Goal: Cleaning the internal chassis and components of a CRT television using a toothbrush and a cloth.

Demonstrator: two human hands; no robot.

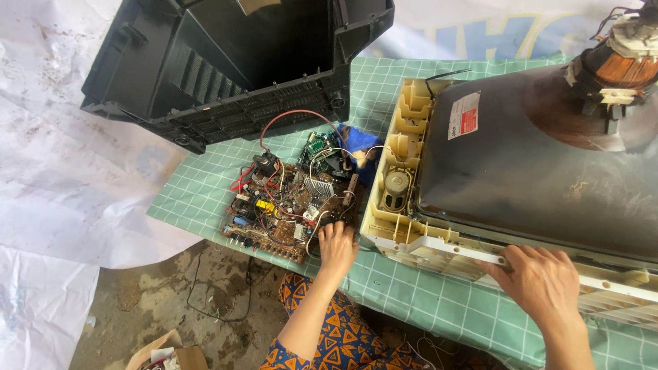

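A brown circuit board (274,205) full of components and red and white wires lies on a green checked mat (199,185). My left hand (337,245) rests on the board's right near corner, fingers curled on its edge. My right hand (541,279) presses on the cream plastic front frame (404,226) of an old television lying face down. The dark glass picture tube (528,171) sits in that frame, its copper-wound neck (627,62) pointing up at the far right. A small round speaker (395,185) is set in the frame's left side.
The television's black rear shell (226,62) stands open at the back left. White plastic sheeting (55,171) covers the left side. Bare concrete floor (205,301), a thin black cable and a cardboard box (164,353) lie near the front left. A blue cloth (360,140) sits behind the board.
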